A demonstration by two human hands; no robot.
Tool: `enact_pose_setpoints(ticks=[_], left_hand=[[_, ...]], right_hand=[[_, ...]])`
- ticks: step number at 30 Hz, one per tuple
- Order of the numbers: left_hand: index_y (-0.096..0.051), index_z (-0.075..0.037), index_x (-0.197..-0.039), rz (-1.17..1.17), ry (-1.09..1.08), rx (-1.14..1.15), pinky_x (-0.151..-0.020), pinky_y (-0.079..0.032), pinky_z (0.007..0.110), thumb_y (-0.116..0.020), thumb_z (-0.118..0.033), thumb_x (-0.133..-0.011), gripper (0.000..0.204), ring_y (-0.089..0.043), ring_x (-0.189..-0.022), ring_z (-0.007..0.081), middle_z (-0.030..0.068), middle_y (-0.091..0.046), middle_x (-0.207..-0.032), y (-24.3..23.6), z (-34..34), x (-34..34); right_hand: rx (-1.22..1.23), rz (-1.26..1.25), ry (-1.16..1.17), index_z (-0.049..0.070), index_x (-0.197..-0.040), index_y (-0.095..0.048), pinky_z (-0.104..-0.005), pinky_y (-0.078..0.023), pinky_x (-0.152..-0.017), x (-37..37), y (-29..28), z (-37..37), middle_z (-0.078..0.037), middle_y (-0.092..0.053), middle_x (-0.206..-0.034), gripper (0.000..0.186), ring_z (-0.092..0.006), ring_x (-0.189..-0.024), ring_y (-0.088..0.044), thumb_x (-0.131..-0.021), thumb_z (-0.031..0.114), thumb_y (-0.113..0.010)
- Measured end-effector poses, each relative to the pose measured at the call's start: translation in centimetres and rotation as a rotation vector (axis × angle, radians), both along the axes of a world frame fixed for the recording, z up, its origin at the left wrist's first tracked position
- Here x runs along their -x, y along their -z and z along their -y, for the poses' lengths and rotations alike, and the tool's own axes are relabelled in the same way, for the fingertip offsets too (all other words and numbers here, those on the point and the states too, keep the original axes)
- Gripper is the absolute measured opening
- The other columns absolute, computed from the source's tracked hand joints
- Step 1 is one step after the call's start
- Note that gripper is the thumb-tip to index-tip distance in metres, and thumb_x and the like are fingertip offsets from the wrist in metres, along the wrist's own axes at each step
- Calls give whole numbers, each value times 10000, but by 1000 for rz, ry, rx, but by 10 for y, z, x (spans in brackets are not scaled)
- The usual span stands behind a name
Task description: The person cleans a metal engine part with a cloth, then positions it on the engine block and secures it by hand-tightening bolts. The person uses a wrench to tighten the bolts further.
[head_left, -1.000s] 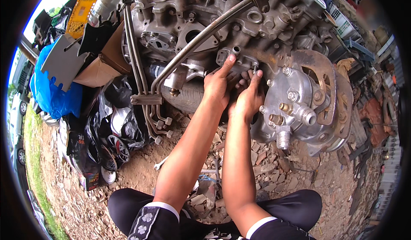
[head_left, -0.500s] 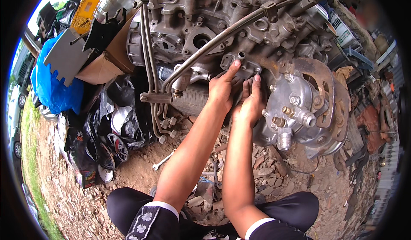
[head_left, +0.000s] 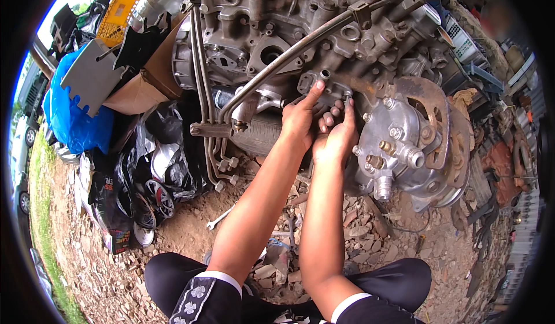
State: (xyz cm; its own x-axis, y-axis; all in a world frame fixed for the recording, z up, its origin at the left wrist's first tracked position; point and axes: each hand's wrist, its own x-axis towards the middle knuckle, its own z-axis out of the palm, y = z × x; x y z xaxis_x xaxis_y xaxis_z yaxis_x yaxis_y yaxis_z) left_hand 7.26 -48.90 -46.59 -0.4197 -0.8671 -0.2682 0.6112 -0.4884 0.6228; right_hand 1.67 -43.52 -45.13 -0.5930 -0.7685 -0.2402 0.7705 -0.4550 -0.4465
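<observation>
A small metal fitting [head_left: 332, 92] with an upright tube stub sits against the grimy engine block [head_left: 266, 23], below a diagonal metal pipe [head_left: 289, 55]. My left hand [head_left: 302, 118] is closed on it, thumb pressed just under the stub and other fingers partly hidden behind. My right hand [head_left: 335, 133] has its fingers curled at the fitting's right end, around a small bolt [head_left: 348, 96]. Just right of this hand is an aluminium pump housing [head_left: 393, 127] with threaded ports and a rusty bracket [head_left: 439, 110].
Left of the engine lie a blue plastic bag [head_left: 75, 127], a cardboard box [head_left: 130, 95], a yellow crate [head_left: 118, 8] and black bags [head_left: 165, 144]. Spanners [head_left: 219, 217] rest on the rubble ground [head_left: 381, 237] under my forearms. A white basket [head_left: 462, 40] is at the upper right.
The engine and my hands appear slightly lower and further right than a second ago. Since half a second ago, my right fingers have curled more at the bolt; my left hand stays in place.
</observation>
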Motion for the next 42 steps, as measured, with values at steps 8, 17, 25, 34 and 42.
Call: enact_pose_setpoints(ticks=[8,17,25,34,42], left_hand=[[-648,101,-1060,44,-32,33,-673,-556,342,-857,-347,-805,556,-677,-810,224,171,-697,-1001,-5,-3,-2],[-639,36,-1142,126,47,92,-891,-529,370,-753,-406,-894,519,-669,-993,250,163,-696,-1096,4,11,-6],[-649,20,-1112,124,94,131,-855,-539,360,-732,-432,-904,504,-669,-966,246,151,-705,-1065,4,9,-11],[-635,-4,-1213,-9,76,80,-952,-490,368,-686,-570,-885,657,-656,-1027,223,123,-683,-1168,9,9,-11],[-599,12,-1237,127,26,3,-969,-451,413,-515,-685,-907,776,-626,-1040,251,138,-670,-1079,12,5,-18]], right_hand=[[157,161,-193,98,-879,-546,-219,-244,-371,11,9,-2,66,-401,-584,328,-59,-420,-324,-1063,351,-450],[188,120,-300,61,-938,-587,-204,-270,-376,16,9,-11,61,-390,-575,308,-63,-426,-342,-1072,280,-418],[456,456,-450,32,-966,-573,-211,-290,-384,23,16,-6,43,-391,-604,347,-67,-456,-350,-1074,329,-432],[544,508,-463,30,-976,-562,-202,-286,-381,25,24,-1,39,-389,-598,341,-70,-464,-362,-1068,337,-446],[732,701,-504,45,-876,-584,-202,-279,-362,21,25,6,43,-389,-574,314,-71,-428,-336,-1054,237,-410]])
